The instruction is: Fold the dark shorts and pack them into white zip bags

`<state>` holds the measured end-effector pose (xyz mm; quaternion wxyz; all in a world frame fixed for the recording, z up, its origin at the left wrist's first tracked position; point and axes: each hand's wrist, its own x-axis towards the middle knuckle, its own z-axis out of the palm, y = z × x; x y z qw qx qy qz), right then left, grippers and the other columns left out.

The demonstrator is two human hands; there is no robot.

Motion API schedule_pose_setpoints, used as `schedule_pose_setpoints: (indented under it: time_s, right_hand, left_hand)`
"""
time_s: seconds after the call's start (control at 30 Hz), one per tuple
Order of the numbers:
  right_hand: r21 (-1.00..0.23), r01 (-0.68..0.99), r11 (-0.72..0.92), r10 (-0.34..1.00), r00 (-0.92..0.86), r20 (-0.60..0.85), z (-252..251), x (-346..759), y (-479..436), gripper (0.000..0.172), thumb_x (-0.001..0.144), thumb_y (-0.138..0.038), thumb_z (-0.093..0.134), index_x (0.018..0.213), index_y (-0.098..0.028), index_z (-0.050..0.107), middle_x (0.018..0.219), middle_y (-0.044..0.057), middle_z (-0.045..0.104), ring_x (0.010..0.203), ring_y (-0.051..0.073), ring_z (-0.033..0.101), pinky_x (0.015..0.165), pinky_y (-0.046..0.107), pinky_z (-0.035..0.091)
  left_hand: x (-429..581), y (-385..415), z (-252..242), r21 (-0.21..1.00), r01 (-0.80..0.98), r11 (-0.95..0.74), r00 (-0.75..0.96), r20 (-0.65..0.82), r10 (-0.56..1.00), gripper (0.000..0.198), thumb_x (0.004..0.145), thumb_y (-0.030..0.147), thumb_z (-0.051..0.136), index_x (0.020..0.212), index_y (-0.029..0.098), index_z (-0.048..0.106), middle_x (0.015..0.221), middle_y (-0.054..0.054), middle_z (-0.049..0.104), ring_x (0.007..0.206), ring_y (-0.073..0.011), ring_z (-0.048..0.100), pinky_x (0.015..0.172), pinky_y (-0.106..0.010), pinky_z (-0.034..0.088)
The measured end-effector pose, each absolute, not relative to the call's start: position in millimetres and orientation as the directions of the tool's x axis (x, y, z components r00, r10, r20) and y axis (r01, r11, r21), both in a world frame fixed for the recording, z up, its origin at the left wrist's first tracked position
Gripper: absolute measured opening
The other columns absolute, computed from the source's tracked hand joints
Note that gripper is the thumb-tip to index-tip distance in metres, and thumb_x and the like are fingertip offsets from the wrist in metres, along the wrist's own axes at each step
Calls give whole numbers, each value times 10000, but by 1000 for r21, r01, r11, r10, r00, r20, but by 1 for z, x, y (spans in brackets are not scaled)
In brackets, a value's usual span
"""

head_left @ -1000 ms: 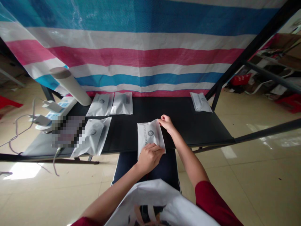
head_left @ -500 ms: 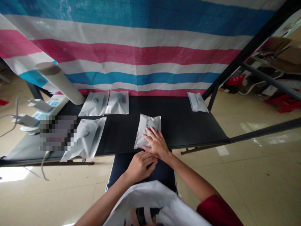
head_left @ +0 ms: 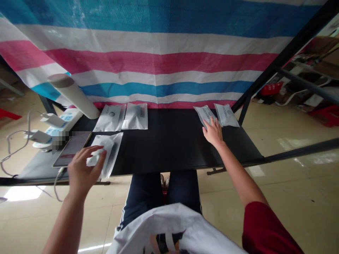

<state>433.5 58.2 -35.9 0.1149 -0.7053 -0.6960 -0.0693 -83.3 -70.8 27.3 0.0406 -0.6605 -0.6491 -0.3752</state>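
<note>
Black tabletop (head_left: 166,150) mid-frame: our left hand (head_left: 83,169), fingers parted, is at a lower-left pouch (head_left: 113,152), contact unclear; our right hand (head_left: 214,133), fingers spread, touches a right-of-centre pouch (head_left: 203,113).

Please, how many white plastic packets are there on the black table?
5. Back left: one packet beside another packet; front left: a third packet, partly behind the left hand; back right: a fourth packet, partly covered by the right hand, and a fifth packet. No others show.
</note>
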Motion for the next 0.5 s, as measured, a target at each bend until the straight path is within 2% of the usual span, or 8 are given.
schedule_pose_setpoints:
  time_s: [0.07,0.13,0.3,0.43,0.5]
  right_hand:
    - [-92,995,27,974,-5,228,-44,428,60,528,958,-382,461,1469,-250,443,1611,134,224,1447,422,231,1073,589,352]
    - [-120,992,36,986,-15,164,-55,420,60,546,965,-454,428,1472,-252,436,1601,139,249,1444,416,244,1064,585,366]
    - [-177,983,-51,992,69,101,-77,412,64,611,970,-540,357,1485,-216,407,1605,159,227,1465,413,185,1087,634,307]
    - [-288,957,-30,970,98,224,-78,404,62,609,962,-483,390,1461,-135,423,1592,197,235,1477,382,169,1125,595,285]
    - [-393,919,39,937,103,333,-75,392,56,551,962,-434,383,1396,-113,494,1547,204,329,1457,336,257,1131,523,326]
  left_hand:
    - [-107,-62,17,386,922,-34,-175,493,852,284,862,461,597,1108,320,604,1093,49,656,877,-182,620,778,-368,544]
    - [-126,-53,2,341,940,19,-175,433,884,364,869,509,562,1185,327,551,1144,28,633,942,-204,612,824,-395,532]
    - [-142,-46,-32,307,948,-79,-34,345,938,365,903,503,489,1221,326,524,1301,8,584,1156,-242,570,990,-440,472]
    - [-108,-54,-35,264,958,-109,16,330,944,416,919,474,468,1272,271,552,1371,-76,542,1232,-295,532,1053,-484,407]
    - [-76,-58,-31,264,948,-175,88,311,946,432,918,467,468,1291,272,564,1373,-93,537,1241,-305,519,1054,-482,394]
